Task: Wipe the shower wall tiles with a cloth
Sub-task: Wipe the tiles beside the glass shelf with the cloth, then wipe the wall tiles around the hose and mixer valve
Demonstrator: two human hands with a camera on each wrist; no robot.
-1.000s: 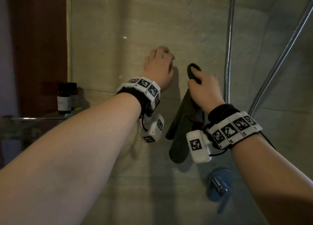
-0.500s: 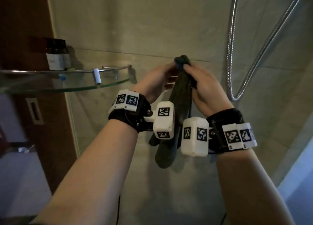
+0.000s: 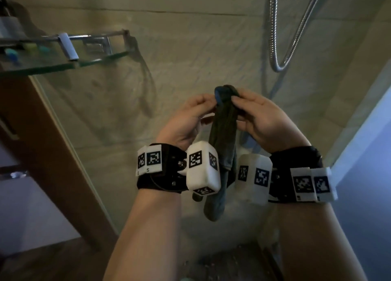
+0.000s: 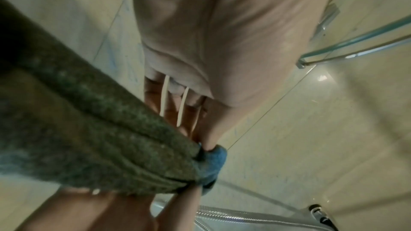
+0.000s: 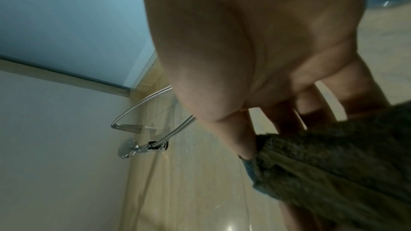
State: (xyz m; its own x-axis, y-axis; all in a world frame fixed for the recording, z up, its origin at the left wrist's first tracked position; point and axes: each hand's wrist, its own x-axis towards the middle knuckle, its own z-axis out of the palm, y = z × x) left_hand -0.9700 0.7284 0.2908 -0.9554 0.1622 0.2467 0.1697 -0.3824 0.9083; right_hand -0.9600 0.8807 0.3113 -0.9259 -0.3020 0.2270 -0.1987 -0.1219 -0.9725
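a second ago the left hand [image 3: 186,120] lay flat against the wall tiles [image 3: 190,48] while the right hand [image 3: 260,120] alone held the cloth [image 3: 223,132] up near the wall; now both hands have come off the tiles and met in front of the chest, and the view has dropped so the glass shelf [image 3: 53,65] sits high on the left. that suggests a pause in the wiping: the cloth is probably being regathered or refolded to give a fresh face before it goes back to the wall. the cloth is off the tiles, bunched at its top between the two hands, and its dark length hangs straight down between the wrists. the left hand's thumb and fingers pinch the top of the bundle from the left; the right hand's fingers [image 5: 242,140] pinch the same bunched end from the right, thumb on the near side. both palms face inward, wrists level and close together, forearms rising side by side from below. the shower hose [image 3: 277,65] loops on the wall above and to the right, well apart from the hands. no tile is being touched at this moment.
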